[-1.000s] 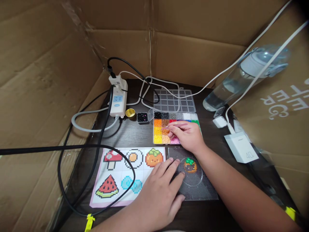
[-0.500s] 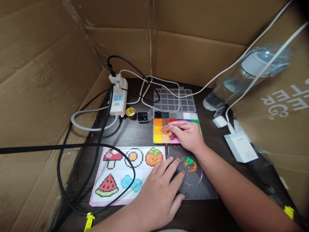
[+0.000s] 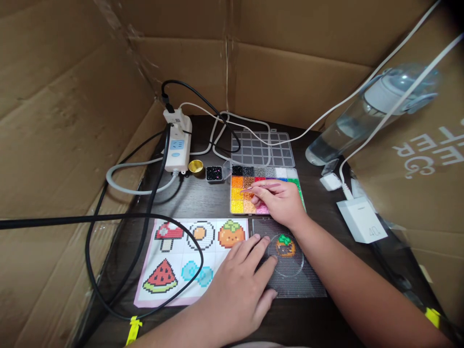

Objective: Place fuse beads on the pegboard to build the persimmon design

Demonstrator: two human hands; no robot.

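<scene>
My right hand (image 3: 282, 200) is closed on pink tweezers (image 3: 261, 187), whose tip reaches into an orange compartment of the bead box (image 3: 239, 207). The box holds beads of several colours, with its clear lid (image 3: 262, 150) folded open behind it. My left hand (image 3: 237, 290) lies flat with fingers apart on the pattern sheet (image 3: 173, 263) and the edge of the clear pegboard (image 3: 304, 282). On the pegboard sits a partly made orange bead fruit (image 3: 285, 246) with a green top.
A white power strip (image 3: 176, 147) with black and white cables lies at the back left. A small gold cap (image 3: 195, 166) and a black bead cup (image 3: 213, 173) stand beside the box. A water bottle (image 3: 366, 113) and a white charger (image 3: 361, 220) lie at right. Cardboard walls enclose the table.
The tweezer tip has shifted slightly within the orange compartments. The left hand has stayed put; the view has drifted a little.
</scene>
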